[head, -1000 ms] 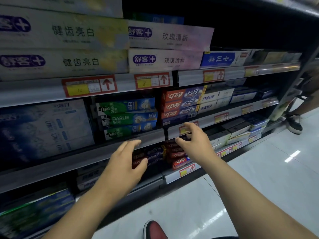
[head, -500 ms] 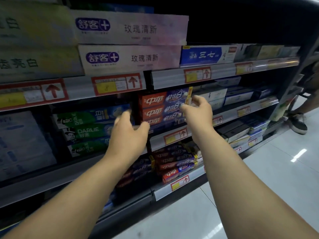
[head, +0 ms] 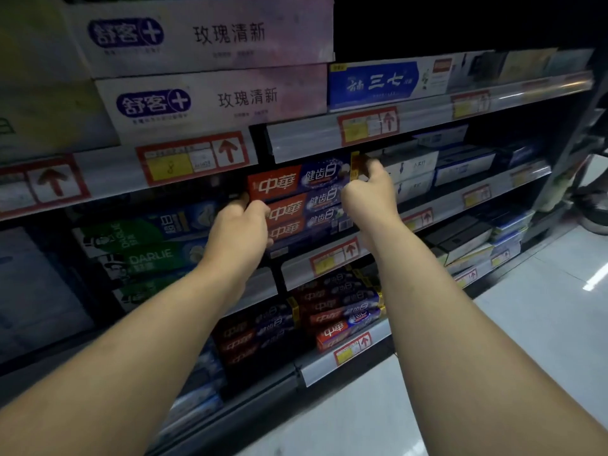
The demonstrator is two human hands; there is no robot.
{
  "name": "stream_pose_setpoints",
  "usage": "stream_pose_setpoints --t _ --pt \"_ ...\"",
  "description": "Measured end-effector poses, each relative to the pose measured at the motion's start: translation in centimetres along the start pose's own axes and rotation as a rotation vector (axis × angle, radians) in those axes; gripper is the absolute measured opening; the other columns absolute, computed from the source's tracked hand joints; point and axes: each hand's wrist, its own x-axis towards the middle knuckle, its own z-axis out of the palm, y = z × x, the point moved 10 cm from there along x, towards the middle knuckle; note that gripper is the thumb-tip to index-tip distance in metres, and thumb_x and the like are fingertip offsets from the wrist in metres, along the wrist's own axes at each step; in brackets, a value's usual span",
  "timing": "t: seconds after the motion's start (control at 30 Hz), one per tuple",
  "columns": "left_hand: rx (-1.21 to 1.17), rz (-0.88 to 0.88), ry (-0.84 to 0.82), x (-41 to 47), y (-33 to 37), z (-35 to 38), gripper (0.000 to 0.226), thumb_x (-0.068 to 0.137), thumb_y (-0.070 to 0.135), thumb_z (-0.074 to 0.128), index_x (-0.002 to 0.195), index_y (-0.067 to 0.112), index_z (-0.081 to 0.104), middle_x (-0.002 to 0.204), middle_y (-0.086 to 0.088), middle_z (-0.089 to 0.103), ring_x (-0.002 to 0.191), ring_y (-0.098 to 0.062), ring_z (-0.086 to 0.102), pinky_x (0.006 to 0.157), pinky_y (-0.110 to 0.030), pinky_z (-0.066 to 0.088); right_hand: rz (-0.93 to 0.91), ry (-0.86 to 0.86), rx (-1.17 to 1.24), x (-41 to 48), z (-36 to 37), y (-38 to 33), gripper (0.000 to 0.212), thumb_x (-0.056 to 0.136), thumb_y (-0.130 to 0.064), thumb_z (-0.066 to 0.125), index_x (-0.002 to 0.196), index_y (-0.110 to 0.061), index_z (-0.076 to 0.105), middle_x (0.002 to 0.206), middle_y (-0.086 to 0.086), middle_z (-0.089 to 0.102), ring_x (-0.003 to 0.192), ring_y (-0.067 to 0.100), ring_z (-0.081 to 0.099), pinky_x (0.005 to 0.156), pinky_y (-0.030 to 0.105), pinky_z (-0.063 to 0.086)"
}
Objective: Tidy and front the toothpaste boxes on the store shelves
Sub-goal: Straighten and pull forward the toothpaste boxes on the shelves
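Left hand clasped the left end, right hand pinched the right end, of the stack of red-and-blue cardboard toothpaste boxes, on the middle shelf just beside the green Darlie cartons. Judgement: draw both ends forward evenly to the grey price rail, keeping faces square.

Left grip and right grip extended, fingers curled.
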Motion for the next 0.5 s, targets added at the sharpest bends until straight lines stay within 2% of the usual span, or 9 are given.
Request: stream_pose_setpoints --t 0.1,0.17,0.23,0.3,0.37,0.43,0.5 --pt "0.045 0.064 -0.003 -0.9 0.8 -0.4 0.016 0.099 0.033 0.048 0.092 0.028 0.062 0.101 -0.002 0.07 0.097 -0.025 0.069 0.095 -0.052 0.055 -0.008 -0.009 0.066 -0.4 -1.2 -0.1 0.075 0.086 0.005 0.049 0.155 -0.024 0.036 0.143 0.004 0.054 0.118 0.023 0.059 0.084 0.035 0.056" --pt "0.081 0.121 -0.041 -2.2 1.1 -0.1 0.02 0.1 0.033 0.046 0.098 0.033 0.066 0.113 -0.002 0.066 0.098 -0.02 0.067 0.095 -0.05 0.055 -0.025 0.0 0.088 -0.9 -2.7 -0.3 0.072 0.085 0.005 0.052 0.151 -0.022 0.044 0.136 0.0 0.059 0.108 0.016 0.063 0.086 0.038 0.059" --pt "0.081 0.166 -0.026 -3.7 1.0 -0.1 0.033 0.101 0.034 0.045 0.129 0.037 0.062 0.129 0.009 0.054 0.096 -0.006 0.064 0.091 -0.039 0.056 -0.038 0.017 0.077 -1.4 -4.2 -0.8 0.06 0.085 0.008 0.052 0.139 -0.018 0.058 0.123 -0.003 0.066 0.102 0.012 0.064 0.083 0.033 0.058" --pt "0.052 0.15 0.024 -5.3 0.0 -0.6 0.045 0.102 0.029 0.047 0.147 0.03 0.048 0.128 0.019 0.048 0.086 0.002 0.062 0.079 -0.022 0.052 -0.056 0.038 0.028 -2.0 -5.6 -1.4 0.045 0.086 0.008 0.051 0.117 -0.018 0.07 0.106 -0.002 0.071 0.098 0.013 0.066 0.074 0.029 0.057" --pt "0.057 0.153 0.041 -7.5 -1.3 -0.7 0.044 0.102 0.026 0.049 0.146 0.027 0.05 0.123 0.023 0.049 0.087 0.004 0.061 0.071 -0.011 0.047 -0.083 0.056 -0.034 -2.6 -6.9 -2.3 0.036 0.087 0.007 0.05 0.101 -0.017 0.073 0.096 0.0 0.073 0.092 0.014 0.07 0.068 0.027 0.055" --pt "0.054 0.148 0.05 -9.6 -3.4 -0.9 0.045 0.1 0.023 0.051 0.146 0.025 0.053 0.121 0.022 0.054 0.089 0.009 0.059 0.069 -0.006 0.042 -0.101 0.034 -0.103 -3.3 -7.3 -2.6 0.032 0.087 0.008 0.05 0.089 -0.015 0.072 0.09 0.005 0.073 0.084 0.016 0.072 0.063 0.027 0.057" --pt "0.053 0.114 0.075 -11.3 -6.2 -1.5 0.047 0.098 0.02 0.054 0.145 0.024 0.055 0.117 0.012 0.062 0.076 0.009 0.057 0.061 -0.004 0.038 -0.105 -0.041 -0.223 -4.0 -6.8 -1.9 0.031 0.085 0.009 0.051 0.081 -0.013 0.072 0.086 0.011 0.073 0.084 0.025 0.072 0.071 0.037 0.061"
